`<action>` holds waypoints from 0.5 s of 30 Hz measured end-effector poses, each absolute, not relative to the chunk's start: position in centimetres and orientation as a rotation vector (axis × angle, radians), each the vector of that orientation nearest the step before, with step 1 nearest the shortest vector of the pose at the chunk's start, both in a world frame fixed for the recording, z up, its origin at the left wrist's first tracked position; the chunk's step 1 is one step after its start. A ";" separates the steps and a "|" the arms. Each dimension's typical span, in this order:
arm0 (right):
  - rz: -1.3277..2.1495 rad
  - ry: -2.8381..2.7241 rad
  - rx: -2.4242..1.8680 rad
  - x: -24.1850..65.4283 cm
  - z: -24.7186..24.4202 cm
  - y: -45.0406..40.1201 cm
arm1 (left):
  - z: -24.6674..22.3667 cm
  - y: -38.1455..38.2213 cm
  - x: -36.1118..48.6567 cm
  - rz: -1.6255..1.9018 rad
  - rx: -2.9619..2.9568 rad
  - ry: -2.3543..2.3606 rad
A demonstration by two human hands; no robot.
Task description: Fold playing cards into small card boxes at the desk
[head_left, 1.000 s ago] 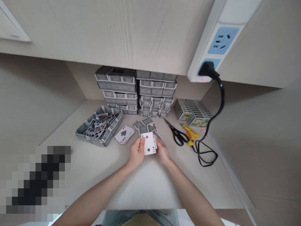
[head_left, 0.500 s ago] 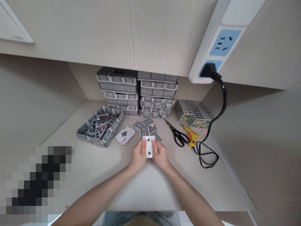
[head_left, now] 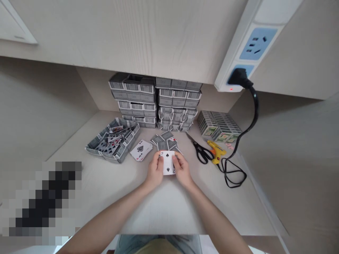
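Note:
Between my two hands is a playing card, a two of spades turned face up. My left hand grips its left edge with the thumb on top, and my right hand pinches the right edge the same way. Fingers beneath the card are mostly hidden. Just beyond my hands lie several scattered cards, most of them grey back up. Left of them sits a pile of face-up cards topped by the ace of spades.
At left stands a tray made of cards with loose cards inside. Stacked card-built boxes fill the back. To the right are black scissors, a yellow glue gun, its cord and card packs. A power strip hangs above.
My thumbs have moved out toward the card's side edges, so more of its face shows, including the lower right corner number. The view has shifted slightly.

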State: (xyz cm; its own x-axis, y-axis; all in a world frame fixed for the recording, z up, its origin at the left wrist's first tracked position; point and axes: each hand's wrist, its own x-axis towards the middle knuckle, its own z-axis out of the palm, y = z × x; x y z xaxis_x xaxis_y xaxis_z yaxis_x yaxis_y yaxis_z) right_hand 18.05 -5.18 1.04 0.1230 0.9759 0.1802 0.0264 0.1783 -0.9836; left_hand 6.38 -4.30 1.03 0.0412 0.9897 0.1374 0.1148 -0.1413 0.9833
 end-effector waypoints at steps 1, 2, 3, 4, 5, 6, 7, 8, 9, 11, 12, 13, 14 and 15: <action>1.006 -1.205 -1.130 18.2 1.0 -5.1 | 1.0 -4.2 6.4 1.238 1.406 1.200; 1.030 -1.200 -1.121 18.3 1.0 -5.0 | 1.1 -4.2 6.4 1.243 1.395 1.198; 1.046 -1.194 -1.116 18.3 1.0 -4.9 | 1.2 -4.2 6.4 1.242 1.378 1.195; 1.054 -1.186 -1.113 18.4 0.9 -4.9 | 1.3 -4.2 6.4 1.240 1.351 1.188; 1.052 -1.177 -1.111 18.4 0.8 -4.8 | 1.4 -4.2 6.5 1.239 1.314 1.178; 1.046 -1.164 -1.109 18.3 0.8 -4.8 | 1.5 -4.1 6.5 1.240 1.267 1.162; 1.039 -1.148 -1.108 18.3 0.7 -4.8 | 1.6 -4.1 6.6 1.244 1.216 1.145; 1.036 -1.128 -1.110 18.2 0.6 -4.8 | 1.6 -4.1 6.7 1.254 1.169 1.130; 1.035 -1.106 -1.117 18.1 0.5 -4.7 | 1.6 -4.0 6.7 1.264 1.133 1.121; 1.029 -1.072 -1.140 17.9 0.3 -4.7 | 1.4 -4.0 6.8 1.276 1.110 1.119; 1.019 -1.061 -1.155 17.9 0.3 -4.7 | 1.4 -4.0 6.8 1.279 1.116 1.122; 1.004 -1.058 -1.169 17.8 0.3 -4.7 | 1.3 -4.0 6.9 1.282 1.126 1.126; 0.989 -1.060 -1.179 17.8 0.3 -4.8 | 1.3 -4.1 6.9 1.284 1.137 1.129; 0.975 -1.064 -1.186 17.8 0.4 -4.8 | 1.2 -4.1 6.9 1.283 1.145 1.130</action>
